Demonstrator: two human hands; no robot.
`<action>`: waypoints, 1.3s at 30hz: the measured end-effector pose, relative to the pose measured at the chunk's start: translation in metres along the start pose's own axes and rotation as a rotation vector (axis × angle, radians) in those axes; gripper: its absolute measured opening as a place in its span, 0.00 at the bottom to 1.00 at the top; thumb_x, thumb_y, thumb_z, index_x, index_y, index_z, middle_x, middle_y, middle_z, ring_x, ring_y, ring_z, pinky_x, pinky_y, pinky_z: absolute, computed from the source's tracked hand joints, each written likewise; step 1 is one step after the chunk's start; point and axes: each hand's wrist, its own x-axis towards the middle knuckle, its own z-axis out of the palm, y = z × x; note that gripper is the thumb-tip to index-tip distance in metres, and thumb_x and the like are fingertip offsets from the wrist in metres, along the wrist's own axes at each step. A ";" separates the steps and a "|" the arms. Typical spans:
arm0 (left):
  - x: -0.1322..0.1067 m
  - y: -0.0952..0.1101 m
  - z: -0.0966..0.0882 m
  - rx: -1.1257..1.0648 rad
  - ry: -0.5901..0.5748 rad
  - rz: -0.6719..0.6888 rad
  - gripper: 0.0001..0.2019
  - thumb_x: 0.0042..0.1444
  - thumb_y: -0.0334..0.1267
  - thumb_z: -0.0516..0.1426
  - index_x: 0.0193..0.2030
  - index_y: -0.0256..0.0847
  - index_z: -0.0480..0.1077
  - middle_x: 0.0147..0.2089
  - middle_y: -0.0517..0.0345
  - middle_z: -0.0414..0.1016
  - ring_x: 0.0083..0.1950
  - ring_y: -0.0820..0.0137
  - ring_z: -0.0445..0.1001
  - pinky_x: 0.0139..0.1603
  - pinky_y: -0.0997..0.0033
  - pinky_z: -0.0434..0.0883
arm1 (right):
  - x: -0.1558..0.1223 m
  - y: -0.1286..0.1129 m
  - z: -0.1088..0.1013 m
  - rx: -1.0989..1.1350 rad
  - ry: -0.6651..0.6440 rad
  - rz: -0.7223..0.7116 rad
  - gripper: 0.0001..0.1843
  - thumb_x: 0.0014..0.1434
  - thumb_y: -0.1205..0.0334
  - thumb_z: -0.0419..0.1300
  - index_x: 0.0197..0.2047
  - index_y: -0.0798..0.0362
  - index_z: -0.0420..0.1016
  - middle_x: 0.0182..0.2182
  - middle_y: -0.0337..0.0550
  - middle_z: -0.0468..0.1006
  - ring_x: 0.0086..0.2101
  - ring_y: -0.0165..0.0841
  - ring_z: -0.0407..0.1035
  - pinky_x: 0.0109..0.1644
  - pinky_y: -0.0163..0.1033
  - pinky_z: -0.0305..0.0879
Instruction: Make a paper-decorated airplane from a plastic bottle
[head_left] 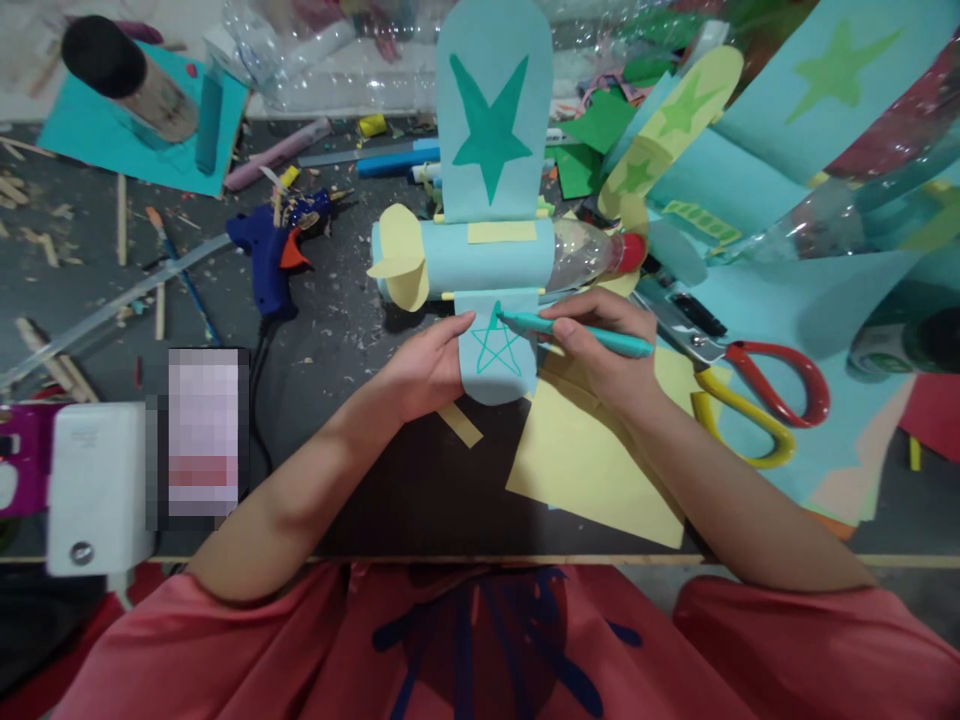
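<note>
A bottle plane (487, 258) lies on the dark table, wrapped in light blue paper with a yellow tail and a red cap. Its far wing (493, 110) bears a filled teal star. Its near wing (496, 350) shows a star drawn only in outline. My left hand (429, 368) presses flat on the near wing's left edge, fingers stretched. My right hand (604, 345) is closed on a teal marker (577, 333) whose tip touches the top of the outlined star.
Red and yellow scissors (757, 395) lie right of my right hand on blue paper. Yellow paper sheets (592, 470) lie under my right forearm. A blue glue gun (271, 255) sits at left, a white box (94, 490) at the near left, a second bottle plane (847, 170) at right.
</note>
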 end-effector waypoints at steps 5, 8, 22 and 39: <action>0.000 0.000 0.000 0.016 -0.021 0.001 0.24 0.70 0.36 0.40 0.62 0.24 0.66 0.41 0.47 0.83 0.56 0.60 0.78 0.67 0.59 0.64 | 0.002 -0.001 0.000 -0.035 -0.012 0.021 0.04 0.56 0.60 0.64 0.31 0.48 0.81 0.26 0.37 0.81 0.28 0.33 0.75 0.31 0.39 0.70; 0.000 -0.001 0.000 0.018 -0.033 0.019 0.24 0.69 0.36 0.41 0.64 0.22 0.64 0.42 0.44 0.82 0.58 0.59 0.77 0.69 0.58 0.62 | 0.003 -0.004 0.001 -0.019 -0.023 0.018 0.05 0.54 0.62 0.64 0.27 0.49 0.79 0.24 0.36 0.80 0.26 0.31 0.73 0.30 0.38 0.69; 0.002 -0.001 -0.003 -0.015 -0.034 0.007 0.25 0.68 0.37 0.44 0.66 0.25 0.63 0.49 0.43 0.82 0.61 0.56 0.74 0.70 0.55 0.61 | 0.003 -0.001 -0.001 0.011 -0.010 0.054 0.06 0.56 0.57 0.64 0.29 0.47 0.78 0.26 0.36 0.80 0.27 0.31 0.74 0.31 0.39 0.69; 0.000 0.001 0.004 -0.093 0.013 -0.002 0.24 0.70 0.34 0.39 0.67 0.28 0.61 0.51 0.46 0.81 0.60 0.61 0.76 0.67 0.61 0.64 | 0.001 -0.005 0.001 0.034 0.055 -0.002 0.08 0.56 0.57 0.64 0.27 0.48 0.77 0.24 0.37 0.78 0.25 0.31 0.71 0.28 0.38 0.66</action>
